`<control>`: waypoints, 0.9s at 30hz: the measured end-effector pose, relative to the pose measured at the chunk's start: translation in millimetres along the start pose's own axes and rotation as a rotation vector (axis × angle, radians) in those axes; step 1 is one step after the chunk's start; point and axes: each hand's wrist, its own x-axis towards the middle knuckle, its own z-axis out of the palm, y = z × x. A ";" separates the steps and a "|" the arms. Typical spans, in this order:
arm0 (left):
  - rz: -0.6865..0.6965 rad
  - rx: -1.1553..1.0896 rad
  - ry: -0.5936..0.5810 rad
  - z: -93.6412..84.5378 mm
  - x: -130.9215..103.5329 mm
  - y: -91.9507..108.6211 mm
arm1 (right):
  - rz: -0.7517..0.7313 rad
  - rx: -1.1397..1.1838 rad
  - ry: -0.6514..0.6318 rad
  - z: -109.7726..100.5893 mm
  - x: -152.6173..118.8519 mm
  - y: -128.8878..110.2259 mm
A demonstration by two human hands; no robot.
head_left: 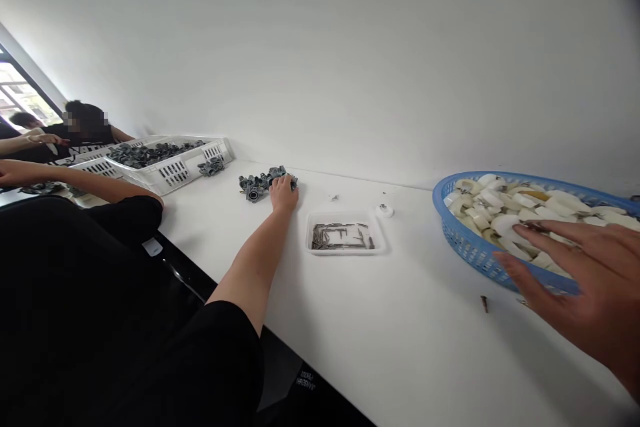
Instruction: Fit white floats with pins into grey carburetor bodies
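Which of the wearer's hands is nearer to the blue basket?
The right. The right hand reaches over its rim, fingers above the white plastic parts. The left hand is well off to the left of the blue basket, at the grey parts.

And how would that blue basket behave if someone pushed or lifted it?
The blue basket would probably feel fairly heavy, being heaped with pale pieces. Its openwork side looks thin, so it might flex a little. Pieces lying loose near the edge could spill if it tilted.
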 end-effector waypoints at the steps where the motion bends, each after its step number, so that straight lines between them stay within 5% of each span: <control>1: -0.004 -0.006 0.003 -0.7 -0.6 -0.3 | -0.116 -0.016 0.050 -3.9 0.1 -10.0; 4: -0.004 -0.027 0.008 -2.9 -2.9 0.3 | -0.370 -0.054 0.137 -9.5 0.0 -34.5; 10: -0.035 -0.093 0.059 -7.3 -10.3 5.2 | -0.436 -0.048 0.132 3.1 -1.0 -61.5; 15: -0.160 -0.142 0.155 -9.0 -16.5 1.9 | -0.601 0.008 0.295 6.1 2.8 -69.1; 27: -0.299 -0.184 -0.005 1.1 -7.1 -13.8 | -0.606 0.092 0.298 8.6 1.3 -72.7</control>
